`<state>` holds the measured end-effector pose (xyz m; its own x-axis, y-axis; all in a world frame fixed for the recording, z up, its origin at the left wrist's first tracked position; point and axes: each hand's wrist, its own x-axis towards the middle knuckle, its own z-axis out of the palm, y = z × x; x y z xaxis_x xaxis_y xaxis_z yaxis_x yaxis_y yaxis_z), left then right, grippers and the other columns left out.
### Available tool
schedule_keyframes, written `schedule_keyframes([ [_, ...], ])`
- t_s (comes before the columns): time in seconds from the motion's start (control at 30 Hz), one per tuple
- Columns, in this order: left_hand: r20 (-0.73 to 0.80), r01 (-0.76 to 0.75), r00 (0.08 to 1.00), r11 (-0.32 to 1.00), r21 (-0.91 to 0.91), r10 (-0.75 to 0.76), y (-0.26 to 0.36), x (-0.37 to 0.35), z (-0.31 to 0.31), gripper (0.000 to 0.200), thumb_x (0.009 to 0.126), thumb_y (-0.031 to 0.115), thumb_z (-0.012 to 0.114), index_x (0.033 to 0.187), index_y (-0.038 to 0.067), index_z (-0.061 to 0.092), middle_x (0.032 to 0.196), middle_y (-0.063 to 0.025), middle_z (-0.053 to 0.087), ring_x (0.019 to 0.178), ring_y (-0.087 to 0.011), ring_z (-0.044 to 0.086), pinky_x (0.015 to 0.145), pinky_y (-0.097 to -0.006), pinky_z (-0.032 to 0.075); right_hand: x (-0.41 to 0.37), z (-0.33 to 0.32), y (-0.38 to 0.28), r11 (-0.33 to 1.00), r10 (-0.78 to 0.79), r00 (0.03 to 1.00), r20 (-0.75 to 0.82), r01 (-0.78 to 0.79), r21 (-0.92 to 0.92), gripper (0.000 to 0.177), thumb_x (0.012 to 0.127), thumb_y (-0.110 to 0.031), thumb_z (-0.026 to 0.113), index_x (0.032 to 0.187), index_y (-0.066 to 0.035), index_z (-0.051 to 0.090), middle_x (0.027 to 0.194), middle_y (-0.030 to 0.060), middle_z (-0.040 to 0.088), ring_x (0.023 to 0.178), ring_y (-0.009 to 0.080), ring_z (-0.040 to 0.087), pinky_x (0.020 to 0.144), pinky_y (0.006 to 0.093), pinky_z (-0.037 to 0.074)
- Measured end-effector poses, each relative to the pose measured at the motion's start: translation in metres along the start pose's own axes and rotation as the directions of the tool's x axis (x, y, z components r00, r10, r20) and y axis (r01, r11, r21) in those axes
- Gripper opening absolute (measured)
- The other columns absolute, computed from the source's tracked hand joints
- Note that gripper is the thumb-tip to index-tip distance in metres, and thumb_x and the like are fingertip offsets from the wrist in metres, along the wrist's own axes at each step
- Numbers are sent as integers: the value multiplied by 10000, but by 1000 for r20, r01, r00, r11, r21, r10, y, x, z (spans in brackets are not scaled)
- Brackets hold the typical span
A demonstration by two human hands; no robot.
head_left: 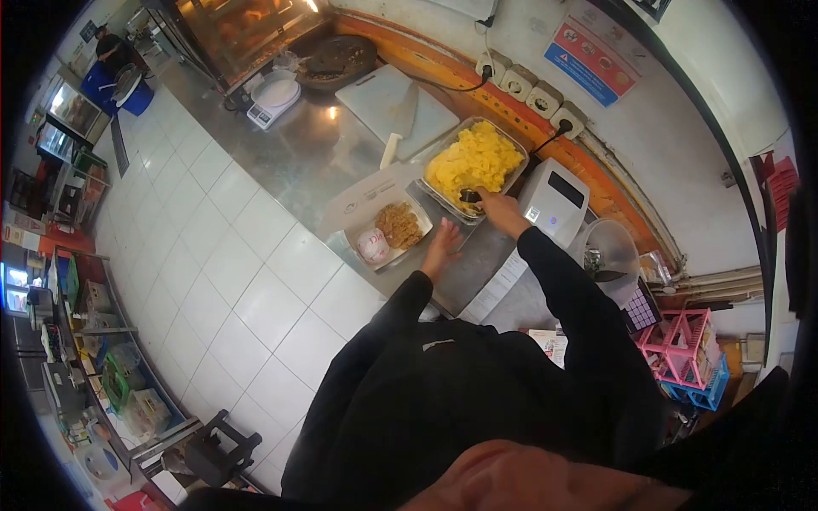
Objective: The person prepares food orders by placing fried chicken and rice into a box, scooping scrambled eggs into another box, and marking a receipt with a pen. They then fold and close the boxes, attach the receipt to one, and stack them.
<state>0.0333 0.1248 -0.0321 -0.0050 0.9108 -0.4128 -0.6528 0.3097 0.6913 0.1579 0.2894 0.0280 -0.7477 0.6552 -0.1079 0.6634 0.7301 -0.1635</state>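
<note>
Currently, right hand [503, 213] closed around dark scoop [469, 196].

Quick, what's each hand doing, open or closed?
Left hand: open, fingers spread, beside the cardboard food box; nothing visible in it.
Right hand: closed on a scoop at the yellow food.

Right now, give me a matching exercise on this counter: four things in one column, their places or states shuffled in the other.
1. Knife
2. Digital scale
3. Yellow food
4. Wrapped round item

A. In the open carton, beside the brown food
B. Blade on the white board
C. In the clear tray, at the right hand
D. Bearing a round dish

Pairs: 1-B, 2-D, 3-C, 4-A
</note>
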Motion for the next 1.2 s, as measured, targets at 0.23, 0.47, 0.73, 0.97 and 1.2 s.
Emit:
schedule_keyframes([
  [0.23, 77, 85, 995, 964, -254, -67, 8, 27, 4, 1049, 793, 814, 279, 1488, 67, 37, 1551, -111, 125, 1423, -247, 146, 1094, -502, 188, 8, -18, -4, 997, -58, 973, 224, 66, -28, 332, 916, -260, 486, 1199, -91, 529, 886, 182, 659, 850, 348, 641, 710, 445, 481],
  [0.47, 152, 54, 988, 983, -175, -27, 17, 17, 6, 1096, 770, 839, 263, 1477, 21, 77, 1544, -127, 143, 1422, -257, 143, 1107, -531, 122, 4, 7, 16, 928, -56, 994, 93, 17, 372, 304, 937, -235, 481, 1147, -32, 562, 981, 229, 628, 865, 350, 620, 767, 409, 471],
  [0.73, 170, 62, 985, 989, -133, -39, 16, 16, 1, 1018, 806, 809, 218, 1488, 70, 60, 1554, -113, 114, 1423, -260, 152, 1098, -522, 151, 15, 14, 40, 507, 199, 883, 425, -464, 727, 289, 939, -223, 515, 955, 49, 611, 779, 68, 619, 685, 187, 601, 593, 294, 477],
  [0.97, 74, 57, 996, 993, -100, -50, 3, 2, -5, 960, 829, 782, 244, 1485, 88, 146, 1533, -110, 198, 1397, -275, 230, 1098, -518, 159, 19, 32, 49, 465, 276, 908, 316, -414, 783, 320, 954, -273, 497, 927, 24, 613, 645, 55, 576, 566, 168, 563, 534, 301, 448],
  [1.2, 31, 8, 999, 998, 57, -10, -2, -42, -31, 871, 867, 736, 246, 1466, 104, 236, 1456, -113, 361, 1288, -249, 401, 1029, -452, 295, -14, 9, 26, 965, 171, 975, -145, -136, 223, 358, 960, -298, 492, 1049, 28, 611, 824, 73, 662, 701, 196, 625, 627, 316, 488],
])
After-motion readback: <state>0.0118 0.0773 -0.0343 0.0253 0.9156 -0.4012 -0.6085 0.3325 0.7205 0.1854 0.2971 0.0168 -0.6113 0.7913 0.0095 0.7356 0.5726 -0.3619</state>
